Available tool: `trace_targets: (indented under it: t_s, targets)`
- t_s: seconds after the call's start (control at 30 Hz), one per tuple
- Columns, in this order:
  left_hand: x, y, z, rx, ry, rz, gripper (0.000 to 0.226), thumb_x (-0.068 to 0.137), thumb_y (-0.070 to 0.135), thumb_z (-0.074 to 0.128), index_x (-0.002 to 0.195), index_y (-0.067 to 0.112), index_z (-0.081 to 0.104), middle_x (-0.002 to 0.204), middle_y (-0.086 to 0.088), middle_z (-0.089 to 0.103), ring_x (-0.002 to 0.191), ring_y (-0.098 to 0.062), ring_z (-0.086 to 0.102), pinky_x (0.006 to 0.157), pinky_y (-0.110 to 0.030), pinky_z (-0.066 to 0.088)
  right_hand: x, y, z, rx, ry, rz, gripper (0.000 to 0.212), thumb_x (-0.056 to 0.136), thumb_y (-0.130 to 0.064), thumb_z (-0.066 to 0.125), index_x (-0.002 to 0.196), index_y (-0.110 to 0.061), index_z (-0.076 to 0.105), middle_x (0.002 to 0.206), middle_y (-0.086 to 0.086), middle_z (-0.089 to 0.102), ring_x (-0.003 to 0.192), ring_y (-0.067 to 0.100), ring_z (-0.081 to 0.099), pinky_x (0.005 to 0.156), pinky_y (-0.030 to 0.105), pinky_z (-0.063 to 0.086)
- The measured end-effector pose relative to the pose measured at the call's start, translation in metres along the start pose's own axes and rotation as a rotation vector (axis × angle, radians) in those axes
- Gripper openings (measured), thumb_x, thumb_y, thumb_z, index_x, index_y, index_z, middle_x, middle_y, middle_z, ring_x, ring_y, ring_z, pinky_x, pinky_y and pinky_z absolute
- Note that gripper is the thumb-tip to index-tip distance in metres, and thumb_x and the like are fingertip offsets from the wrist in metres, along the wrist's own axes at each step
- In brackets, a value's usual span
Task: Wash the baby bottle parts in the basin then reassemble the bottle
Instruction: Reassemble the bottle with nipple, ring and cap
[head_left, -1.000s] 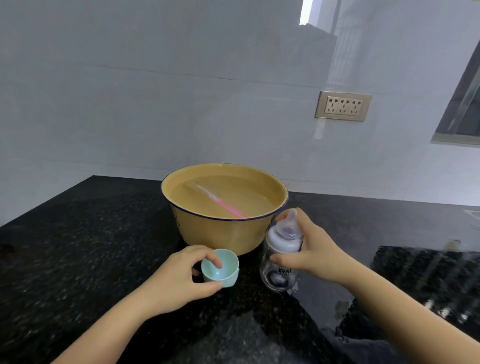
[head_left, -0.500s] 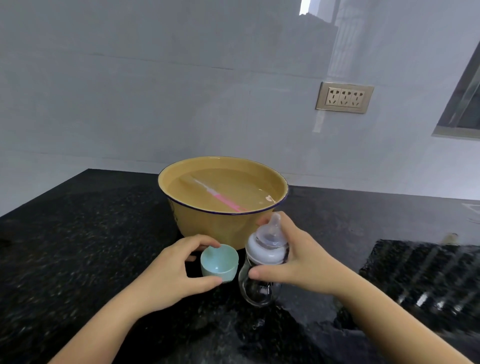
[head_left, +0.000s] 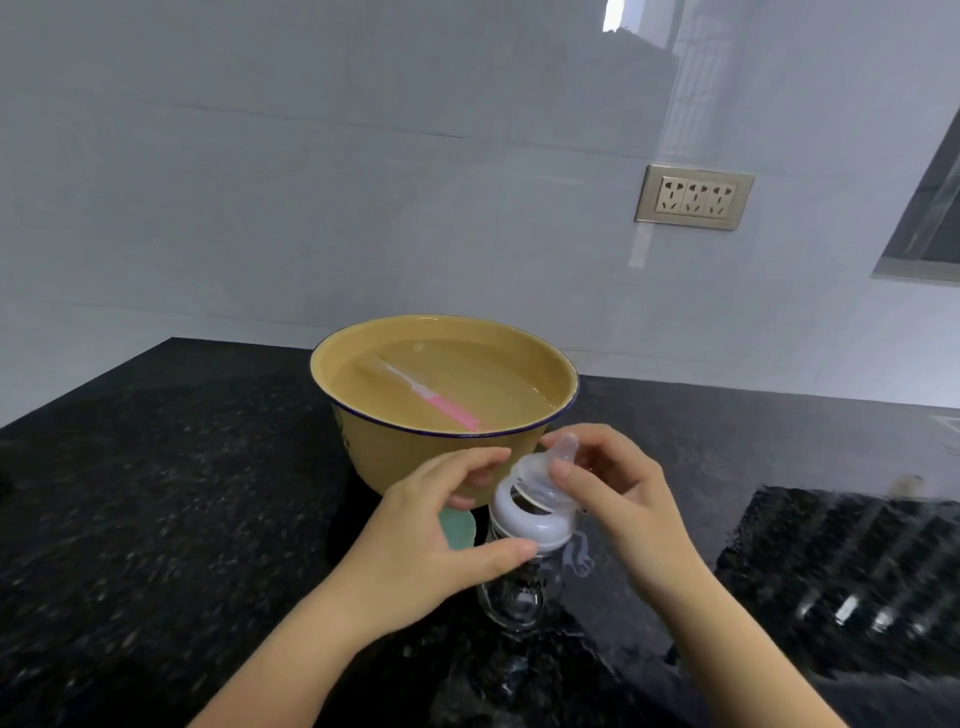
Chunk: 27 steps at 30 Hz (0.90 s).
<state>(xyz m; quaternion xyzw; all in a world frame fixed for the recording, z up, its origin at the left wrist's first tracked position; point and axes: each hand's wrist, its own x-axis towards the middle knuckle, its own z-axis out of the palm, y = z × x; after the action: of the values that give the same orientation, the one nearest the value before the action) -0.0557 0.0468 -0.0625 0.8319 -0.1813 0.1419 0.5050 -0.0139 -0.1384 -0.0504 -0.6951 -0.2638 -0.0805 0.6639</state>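
Observation:
A clear glass baby bottle (head_left: 514, 597) with a white collar ring (head_left: 535, 525) is tilted above the black counter, in front of the yellow basin (head_left: 415, 452). My left hand (head_left: 426, 540) grips the bottle at its neck. My right hand (head_left: 623, 493) pinches the clear silicone nipple (head_left: 545, 473), which sits tilted and partly out of the ring. The basin holds water and a pink-handled brush (head_left: 431, 400). A light green cap (head_left: 460, 527) lies on the counter, mostly hidden behind my left hand.
The black speckled counter (head_left: 156, 519) runs to a white tiled wall behind the basin. A wall socket (head_left: 693, 196) is at upper right, and a window edge (head_left: 930, 208) at far right. Wet reflections shine on the counter at right.
My left hand let go of the green cap and took hold of the bottle's neck. My right hand shifted from the bottle to the nipple and tipped it out of the ring.

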Motion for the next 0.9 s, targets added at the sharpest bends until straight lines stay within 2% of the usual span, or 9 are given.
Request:
trace_targets:
  t_s: [0.1, 0.17, 0.27, 0.37, 0.53, 0.63, 0.73, 0.83, 0.9]
  targets:
    - [0.004, 0.003, 0.009, -0.008, -0.037, 0.002, 0.06, 0.065, 0.035, 0.084, 0.118, 0.041, 0.058, 0.113, 0.023, 0.064, 0.104, 0.006, 0.059, 0.085, -0.01, 0.045, -0.003, 0.002, 0.0, 0.099, 0.014, 0.004, 0.015, 0.069, -0.03, 0.071, 0.084, -0.028, 0.071, 0.079, -0.005, 0.068, 0.076, 0.011, 0.062, 0.07, 0.019, 0.051]
    - [0.006, 0.003, 0.011, -0.008, 0.002, -0.003, 0.058, 0.063, 0.029, 0.086, 0.114, 0.04, 0.061, 0.11, 0.021, 0.064, 0.103, 0.009, 0.058, 0.082, -0.006, 0.044, -0.004, 0.005, -0.001, 0.183, 0.03, 0.03, 0.021, 0.067, -0.036, 0.077, 0.085, -0.027, 0.071, 0.083, -0.002, 0.07, 0.079, 0.013, 0.064, 0.071, 0.021, 0.052]
    - [0.005, 0.001, 0.012, -0.024, 0.041, -0.025, 0.057, 0.06, 0.034, 0.086, 0.111, 0.041, 0.062, 0.111, 0.023, 0.061, 0.103, 0.013, 0.056, 0.081, -0.002, 0.041, -0.004, 0.01, -0.004, 0.36, 0.079, 0.114, 0.045, 0.054, -0.054, 0.084, 0.085, -0.025, 0.069, 0.084, 0.003, 0.067, 0.077, 0.019, 0.061, 0.07, 0.026, 0.052]
    - [0.003, -0.001, 0.015, -0.085, 0.079, -0.021, 0.052, 0.056, 0.05, 0.079, 0.105, 0.048, 0.061, 0.109, 0.023, 0.063, 0.103, 0.01, 0.058, 0.083, -0.005, 0.044, -0.004, 0.012, -0.007, 0.478, 0.118, 0.155, 0.047, 0.053, -0.05, 0.086, 0.082, -0.02, 0.067, 0.08, 0.007, 0.067, 0.072, 0.021, 0.063, 0.067, 0.027, 0.054]
    - [0.001, -0.005, 0.02, -0.237, 0.121, -0.016, 0.047, 0.06, 0.049, 0.075, 0.106, 0.052, 0.063, 0.114, 0.024, 0.062, 0.103, -0.002, 0.064, 0.087, -0.018, 0.05, -0.005, 0.012, -0.01, 0.564, 0.178, 0.178, 0.045, 0.05, -0.047, 0.088, 0.076, -0.019, 0.064, 0.08, 0.006, 0.07, 0.071, 0.019, 0.067, 0.065, 0.025, 0.055]
    - [0.0, -0.003, 0.018, -0.337, 0.126, 0.022, 0.048, 0.063, 0.05, 0.076, 0.109, 0.051, 0.062, 0.118, 0.02, 0.064, 0.107, -0.003, 0.062, 0.085, -0.015, 0.048, -0.006, 0.011, -0.011, 0.507, 0.199, 0.19, 0.047, 0.05, -0.05, 0.087, 0.078, -0.019, 0.065, 0.082, 0.006, 0.07, 0.072, 0.018, 0.067, 0.066, 0.025, 0.056]
    - [-0.001, -0.005, 0.017, -0.423, 0.169, 0.027, 0.063, 0.06, 0.062, 0.075, 0.115, 0.037, 0.06, 0.121, 0.006, 0.065, 0.109, -0.005, 0.062, 0.084, -0.013, 0.047, -0.008, 0.005, -0.011, 0.296, 0.169, 0.162, 0.045, 0.054, -0.055, 0.083, 0.079, -0.022, 0.069, 0.081, 0.004, 0.071, 0.076, 0.017, 0.067, 0.071, 0.028, 0.055]
    - [-0.001, -0.008, 0.018, -0.416, 0.2, 0.026, 0.071, 0.06, 0.067, 0.072, 0.119, 0.032, 0.055, 0.126, -0.002, 0.061, 0.11, -0.007, 0.062, 0.084, -0.014, 0.048, -0.009, -0.006, -0.013, 0.108, 0.105, 0.127, 0.026, 0.067, -0.034, 0.077, 0.078, -0.012, 0.068, 0.072, -0.001, 0.07, 0.066, 0.008, 0.063, 0.064, 0.019, 0.052]
    - [-0.002, -0.008, 0.017, -0.417, 0.219, 0.025, 0.07, 0.06, 0.07, 0.069, 0.119, 0.035, 0.054, 0.125, -0.001, 0.061, 0.11, -0.009, 0.062, 0.085, -0.02, 0.051, -0.007, -0.015, -0.017, -0.021, 0.058, 0.105, 0.018, 0.066, -0.022, 0.074, 0.075, -0.008, 0.067, 0.069, 0.002, 0.069, 0.065, 0.012, 0.06, 0.062, 0.019, 0.051]
